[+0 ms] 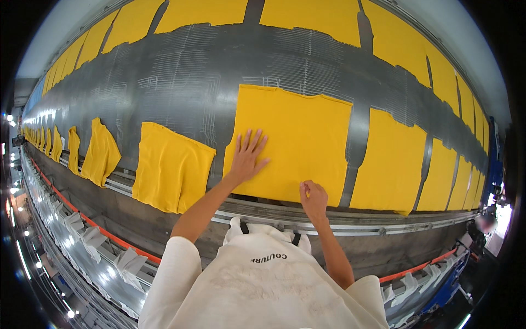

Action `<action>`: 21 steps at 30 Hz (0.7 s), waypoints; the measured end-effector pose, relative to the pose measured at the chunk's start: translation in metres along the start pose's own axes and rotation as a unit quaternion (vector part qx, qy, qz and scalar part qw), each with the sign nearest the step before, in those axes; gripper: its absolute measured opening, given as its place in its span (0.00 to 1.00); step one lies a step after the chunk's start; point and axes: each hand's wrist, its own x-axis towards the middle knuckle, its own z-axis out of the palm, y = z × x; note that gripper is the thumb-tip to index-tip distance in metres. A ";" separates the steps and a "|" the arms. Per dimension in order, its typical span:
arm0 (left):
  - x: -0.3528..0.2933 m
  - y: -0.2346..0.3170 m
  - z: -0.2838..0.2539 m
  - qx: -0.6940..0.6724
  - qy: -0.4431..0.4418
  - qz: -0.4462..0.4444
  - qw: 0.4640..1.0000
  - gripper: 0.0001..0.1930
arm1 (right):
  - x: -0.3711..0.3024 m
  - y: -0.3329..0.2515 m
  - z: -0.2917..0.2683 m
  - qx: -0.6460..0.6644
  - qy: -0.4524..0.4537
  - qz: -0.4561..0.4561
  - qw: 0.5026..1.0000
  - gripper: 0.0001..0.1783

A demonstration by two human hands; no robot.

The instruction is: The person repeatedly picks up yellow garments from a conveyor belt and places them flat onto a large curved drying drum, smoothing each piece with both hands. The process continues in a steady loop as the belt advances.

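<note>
A yellow fabric panel (298, 131) lies nearly flat on the long grey table (181, 68) in front of me. My left hand (249, 158) rests palm down on the panel's left part, fingers spread. Over its near edge is my right hand (314, 200), with the fingers curled in and the thumb against the index finger. Whether anything is between those fingertips is hidden. To the left, another yellow panel (172, 167) lies wrinkled, its lower part hanging past the table's near edge. On the right, a yellow panel (388, 164) lies flat, separated from mine by a grey strip.
More yellow panels (309, 13) line the table's far side. Further left, loose yellow pieces (101, 153) droop over the near edge. A metal rail (378, 223) runs along this edge. Behind me are an orange-red rail (118, 240) and white cloths (131, 266). A person (485, 223) stands far right.
</note>
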 end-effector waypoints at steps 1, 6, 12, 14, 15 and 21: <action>0.023 -0.009 0.001 0.007 0.010 0.000 1.000 0.37 | 0.006 -0.002 0.001 0.005 -0.002 -0.001 1.000 0.08; 0.119 -0.059 -0.007 0.041 0.018 0.049 0.998 0.36 | 0.017 -0.002 0.003 0.001 -0.019 0.005 1.000 0.09; 0.189 -0.114 -0.011 0.017 -0.030 0.135 0.990 0.32 | 0.017 -0.002 0.009 0.029 0.002 0.059 0.998 0.07; 0.208 -0.128 -0.011 0.071 -0.010 0.149 0.986 0.32 | 0.017 -0.002 0.009 0.033 -0.008 0.068 0.997 0.06; 0.217 -0.132 -0.011 0.097 0.001 0.157 0.983 0.31 | 0.018 -0.002 0.008 0.035 -0.012 0.072 0.997 0.06; 0.226 -0.132 -0.007 0.130 0.063 0.049 0.988 0.32 | 0.033 -0.002 0.008 0.058 0.016 0.057 0.997 0.05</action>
